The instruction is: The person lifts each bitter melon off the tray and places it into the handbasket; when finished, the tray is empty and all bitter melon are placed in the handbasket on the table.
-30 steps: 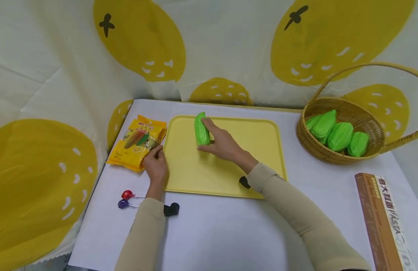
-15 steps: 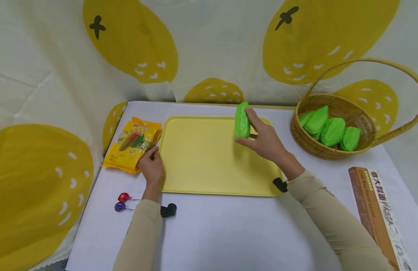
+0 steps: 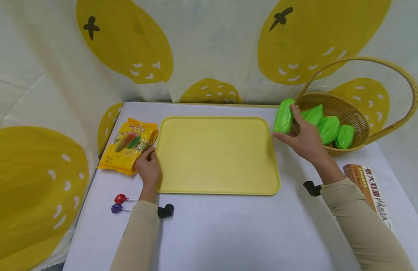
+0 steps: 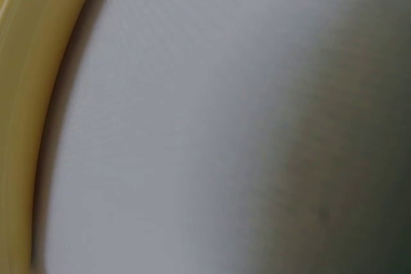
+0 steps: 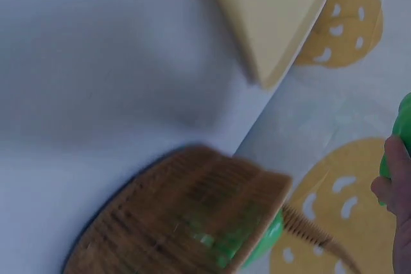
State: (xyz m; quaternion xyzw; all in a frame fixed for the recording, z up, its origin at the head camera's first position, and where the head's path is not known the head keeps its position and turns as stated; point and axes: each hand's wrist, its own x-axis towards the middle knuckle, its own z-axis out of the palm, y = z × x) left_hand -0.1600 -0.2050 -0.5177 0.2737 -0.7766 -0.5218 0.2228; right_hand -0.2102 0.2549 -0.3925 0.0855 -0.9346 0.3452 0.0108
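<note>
My right hand [image 3: 305, 137] holds a bright green star fruit [image 3: 284, 116], shiny and ribbed, between thumb and fingers. It is raised beside the left rim of a wicker basket [image 3: 359, 107]. Several similar green star fruits [image 3: 328, 130] lie in that basket. At the far left, my left hand [image 3: 148, 167] pinches the lower right edge of a yellow candy bag [image 3: 127, 146], fingers curled and partly hidden. In the right wrist view, part of the right hand [image 5: 399, 187] and the held star fruit [image 5: 404, 126] show at the right edge. The left wrist view shows no hand.
A yellow tray [image 3: 215, 154] lies mid-table between the hands. Red [image 3: 120, 199] and purple [image 3: 116, 208] lollipops lie left of the left forearm. A pasta box [image 3: 366, 188] lies partly under the right forearm. The basket's tall handle [image 3: 414, 94] arches at the right.
My right hand has carried the star fruit rightward from above the tray to the basket's left side. The left hand stays at the candy bag. The head view has shifted slightly right.
</note>
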